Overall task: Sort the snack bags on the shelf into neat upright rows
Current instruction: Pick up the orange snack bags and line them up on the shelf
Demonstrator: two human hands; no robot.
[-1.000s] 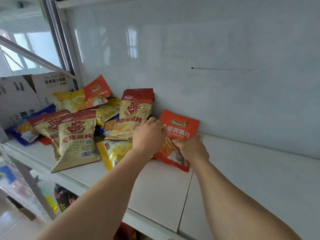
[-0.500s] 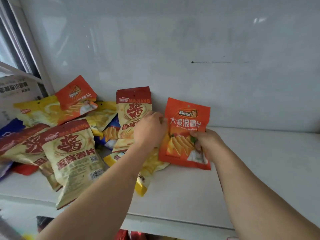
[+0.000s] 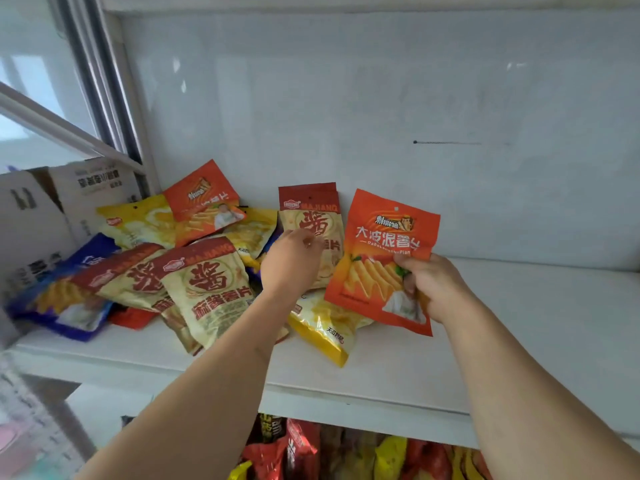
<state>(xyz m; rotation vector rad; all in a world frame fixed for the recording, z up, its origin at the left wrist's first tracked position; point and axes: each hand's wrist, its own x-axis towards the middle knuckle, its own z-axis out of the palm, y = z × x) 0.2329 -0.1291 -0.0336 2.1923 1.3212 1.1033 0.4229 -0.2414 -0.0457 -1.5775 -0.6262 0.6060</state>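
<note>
My right hand (image 3: 433, 285) grips an orange snack bag (image 3: 377, 258) by its lower right part and holds it upright above the white shelf (image 3: 519, 341). My left hand (image 3: 291, 261) reaches onto a beige bag with a red top (image 3: 311, 216) that leans against the back wall; its fingers touch the bag's front. Left of it lies a loose heap: two more beige bags (image 3: 204, 289), yellow bags (image 3: 138, 223), another orange bag (image 3: 204, 199) and a blue bag (image 3: 69, 306). A yellow bag (image 3: 325, 327) lies flat under my hands.
The right half of the shelf is bare white board. Cardboard boxes (image 3: 52, 209) stand at the far left beside a window frame. Several more snack bags (image 3: 346, 452) fill the shelf below.
My right hand has lifted the orange bag higher and a little to the right. My left hand has opened its fingers on the beige bag. The camera has moved closer.
</note>
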